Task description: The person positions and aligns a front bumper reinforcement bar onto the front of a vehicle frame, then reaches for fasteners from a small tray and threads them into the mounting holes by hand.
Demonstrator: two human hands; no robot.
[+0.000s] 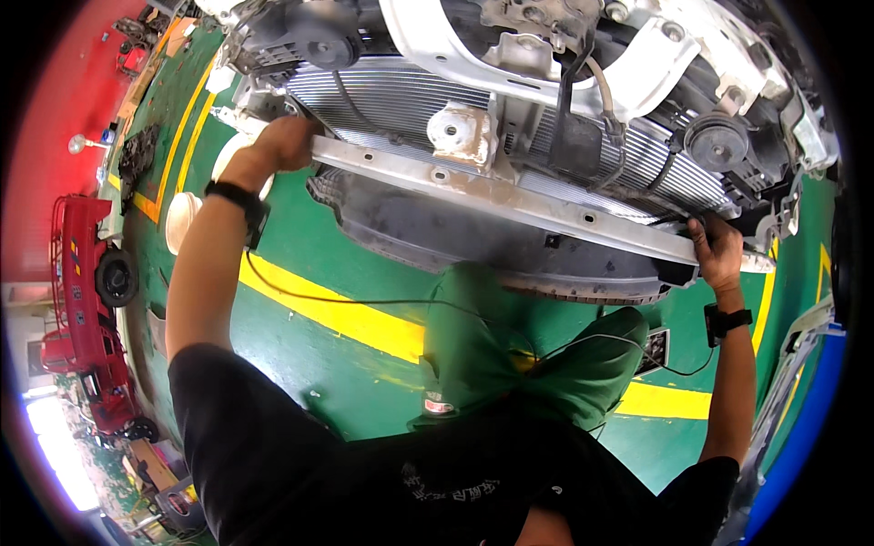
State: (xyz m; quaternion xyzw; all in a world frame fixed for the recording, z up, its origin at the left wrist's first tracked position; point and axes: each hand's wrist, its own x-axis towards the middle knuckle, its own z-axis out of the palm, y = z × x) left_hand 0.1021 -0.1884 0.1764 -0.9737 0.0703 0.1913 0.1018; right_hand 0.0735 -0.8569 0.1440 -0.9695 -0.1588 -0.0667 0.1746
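A finned silver radiator (pixel 410 96) sits in the front of a partly stripped car, behind a pale metal crossbar (pixel 546 202). My left hand (pixel 287 143) is curled at the radiator's lower left corner, beside the bar's left end; its fingertips are hidden. At the opposite lower corner, my right hand (pixel 719 253) grips the edge with the thumb towards me and the fingers partly out of sight behind it. A black plastic undertray (pixel 437 232) hangs below the bar, above my bent knees. Both wrists wear black bands with a thin cable.
Round horns (pixel 320 41) and loose wiring (pixel 360 114) surround the radiator. Under me is a green floor with a yellow stripe (pixel 355 314). A red toy-like truck (pixel 91 300) stands at the left, near a pale round container (pixel 184 223). A detached panel (pixel 783 382) is at the right.
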